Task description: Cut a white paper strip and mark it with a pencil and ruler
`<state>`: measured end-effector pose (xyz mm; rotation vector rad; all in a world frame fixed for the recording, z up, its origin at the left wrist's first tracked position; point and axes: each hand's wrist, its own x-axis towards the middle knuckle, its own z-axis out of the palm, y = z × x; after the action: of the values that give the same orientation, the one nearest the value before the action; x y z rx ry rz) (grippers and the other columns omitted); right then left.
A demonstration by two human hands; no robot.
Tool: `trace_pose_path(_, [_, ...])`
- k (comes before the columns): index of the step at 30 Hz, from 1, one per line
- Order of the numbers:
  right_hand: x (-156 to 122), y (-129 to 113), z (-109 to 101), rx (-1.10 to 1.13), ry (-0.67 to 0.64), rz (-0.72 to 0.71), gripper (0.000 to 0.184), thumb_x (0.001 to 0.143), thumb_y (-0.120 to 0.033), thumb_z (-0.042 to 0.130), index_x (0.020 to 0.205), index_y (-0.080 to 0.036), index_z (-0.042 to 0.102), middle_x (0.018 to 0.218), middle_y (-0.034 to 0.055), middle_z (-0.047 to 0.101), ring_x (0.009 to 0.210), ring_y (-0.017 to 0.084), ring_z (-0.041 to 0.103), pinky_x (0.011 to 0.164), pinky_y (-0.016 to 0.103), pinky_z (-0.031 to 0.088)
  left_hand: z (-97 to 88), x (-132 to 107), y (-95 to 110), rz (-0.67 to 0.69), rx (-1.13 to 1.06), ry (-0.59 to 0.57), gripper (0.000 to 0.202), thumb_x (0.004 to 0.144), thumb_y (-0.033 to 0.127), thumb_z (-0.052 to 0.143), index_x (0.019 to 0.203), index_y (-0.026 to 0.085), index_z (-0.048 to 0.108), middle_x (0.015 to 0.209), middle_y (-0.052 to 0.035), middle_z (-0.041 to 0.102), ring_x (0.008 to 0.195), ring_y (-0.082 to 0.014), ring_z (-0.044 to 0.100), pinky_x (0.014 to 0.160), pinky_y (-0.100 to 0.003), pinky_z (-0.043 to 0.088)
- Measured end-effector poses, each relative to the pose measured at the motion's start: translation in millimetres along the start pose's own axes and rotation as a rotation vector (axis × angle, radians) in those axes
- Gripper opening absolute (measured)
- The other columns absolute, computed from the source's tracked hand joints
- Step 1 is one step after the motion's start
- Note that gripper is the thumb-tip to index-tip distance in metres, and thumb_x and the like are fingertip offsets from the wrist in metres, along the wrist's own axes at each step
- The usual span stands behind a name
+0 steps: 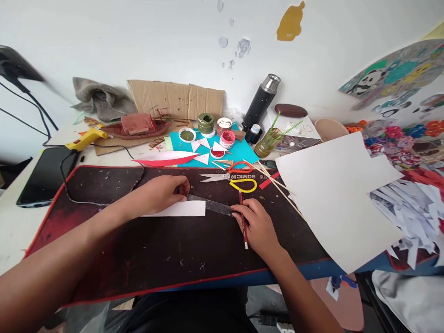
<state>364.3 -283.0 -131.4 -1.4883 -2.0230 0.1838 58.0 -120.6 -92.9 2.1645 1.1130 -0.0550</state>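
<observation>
A clear ruler (218, 207) lies slantwise across the upper right part of a white paper strip (183, 209). My left hand (169, 190) has its fingers curled on the ruler's left end, over the strip, whose left part is hidden by my forearm. The right end of the ruler is pinched by my right hand (255, 224), which also has a red-and-black pencil (244, 231) between its fingers. Just beyond the pencil lie scissors (229, 176) with one orange and one yellow handle, blades apart and pointing left.
Paint jars (206, 124) stand on blue card (239, 150) at the back, beside a red-and-white paper boat shape (166, 158). A yellow glue gun (86, 137) and model boat (137, 126) are back left. Thin sticks (277, 185) and a large white sheet (333, 199) lie right.
</observation>
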Motion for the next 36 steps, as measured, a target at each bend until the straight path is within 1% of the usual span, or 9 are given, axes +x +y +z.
trace_pose_path(4, [1.7, -1.4, 2.0, 0.106, 0.001, 0.047, 0.019, 0.113, -0.021, 0.062, 0.118, -0.024, 0.080, 0.102, 0.0076, 0.070, 0.088, 0.022, 0.074, 0.077, 0.034, 0.062, 4.5, -6.1, -0.3, 0.003, -0.064, 0.098, 0.035, 0.093, 0.053, 0.056, 0.108, 0.026, 0.071, 0.101, -0.0030, 0.079, 0.084, -0.0221, 0.071, 0.078, -0.034, 0.058])
trace_pose_path(7, [4.1, -2.7, -2.0, 0.200, 0.032, 0.095, 0.019, 0.113, -0.021, 0.063, 0.116, -0.026, 0.081, 0.102, 0.0065, 0.071, 0.087, 0.021, 0.074, 0.077, 0.032, 0.062, 7.9, -25.9, -5.0, -0.001, -0.071, 0.242, 0.062, 0.098, 0.065, 0.054, 0.143, 0.024, 0.062, 0.137, -0.0106, 0.074, 0.108, -0.0279, 0.073, 0.100, -0.043, 0.060])
trace_pose_path(9, [6.0, -2.7, -7.2, 0.267, 0.073, 0.158, 0.018, 0.112, -0.022, 0.064, 0.111, -0.027, 0.082, 0.101, 0.0055, 0.071, 0.088, 0.020, 0.074, 0.077, 0.032, 0.062, 14.3, -45.7, -12.4, 0.005, -0.056, 0.336, 0.073, 0.099, 0.074, 0.055, 0.154, 0.026, 0.056, 0.154, -0.0129, 0.065, 0.127, -0.0329, 0.069, 0.116, -0.050, 0.054])
trace_pose_path(12, [9.9, -1.8, -15.9, 0.391, 0.129, 0.301, 0.014, 0.109, -0.027, 0.069, 0.105, -0.027, 0.081, 0.101, 0.0054, 0.073, 0.088, 0.021, 0.075, 0.075, 0.031, 0.062, 32.7, -73.1, -26.4, 0.144, 0.096, 0.446, 0.077, 0.100, 0.079, 0.057, 0.162, 0.033, 0.051, 0.160, -0.0093, 0.063, 0.143, -0.0340, 0.062, 0.123, -0.050, 0.050])
trace_pose_path(16, [20.0, -5.1, -21.8, 0.552, 0.099, 0.394, 0.014, 0.108, -0.035, 0.072, 0.102, -0.026, 0.081, 0.101, 0.0052, 0.075, 0.079, 0.020, 0.072, 0.069, 0.031, 0.062, 54.5, -86.5, -35.8, 0.203, 0.268, 0.480, 0.067, 0.108, 0.070, 0.050, 0.157, 0.026, 0.059, 0.150, -0.0114, 0.071, 0.137, -0.0336, 0.066, 0.120, -0.050, 0.051])
trace_pose_path(19, [29.4, -12.4, -19.8, 0.569, 0.019, 0.328, 0.013, 0.108, -0.033, 0.071, 0.102, -0.027, 0.081, 0.099, 0.0045, 0.075, 0.082, 0.020, 0.073, 0.074, 0.031, 0.063, 54.9, -83.0, -36.8, 0.146, 0.310, 0.524, 0.058, 0.112, 0.062, 0.043, 0.144, 0.022, 0.070, 0.140, -0.0126, 0.076, 0.130, -0.0338, 0.069, 0.113, -0.050, 0.055])
trace_pose_path(22, [35.2, -17.5, -14.6, 0.538, -0.042, 0.240, 0.013, 0.109, -0.029, 0.070, 0.103, -0.027, 0.082, 0.099, 0.0047, 0.076, 0.090, 0.021, 0.076, 0.081, 0.031, 0.063, 48.2, -79.5, -39.0, 0.127, 0.285, 0.543, 0.055, 0.111, 0.059, 0.044, 0.143, 0.023, 0.072, 0.137, -0.0119, 0.077, 0.126, -0.0326, 0.070, 0.114, -0.049, 0.055])
trace_pose_path(28, [38.8, -9.3, -9.5, 0.453, -0.074, 0.139, 0.017, 0.112, -0.025, 0.065, 0.105, -0.025, 0.080, 0.099, 0.0050, 0.076, 0.086, 0.020, 0.076, 0.076, 0.030, 0.061, 43.7, -84.5, -47.3, 0.130, 0.187, 0.522, 0.047, 0.110, 0.054, 0.046, 0.134, 0.026, 0.075, 0.133, -0.0093, 0.079, 0.124, -0.0300, 0.072, 0.115, -0.047, 0.057])
trace_pose_path(36, [38.7, 6.4, -1.8, 0.080, -0.125, -0.055, 0.022, 0.116, -0.023, 0.058, 0.116, -0.025, 0.080, 0.105, 0.0093, 0.077, 0.093, 0.024, 0.076, 0.079, 0.035, 0.063, 45.0, -98.1, -53.6, 0.166, 0.163, 0.513, 0.039, 0.109, 0.049, 0.053, 0.140, 0.035, 0.072, 0.139, -0.0028, 0.078, 0.130, -0.0292, 0.071, 0.120, -0.047, 0.056])
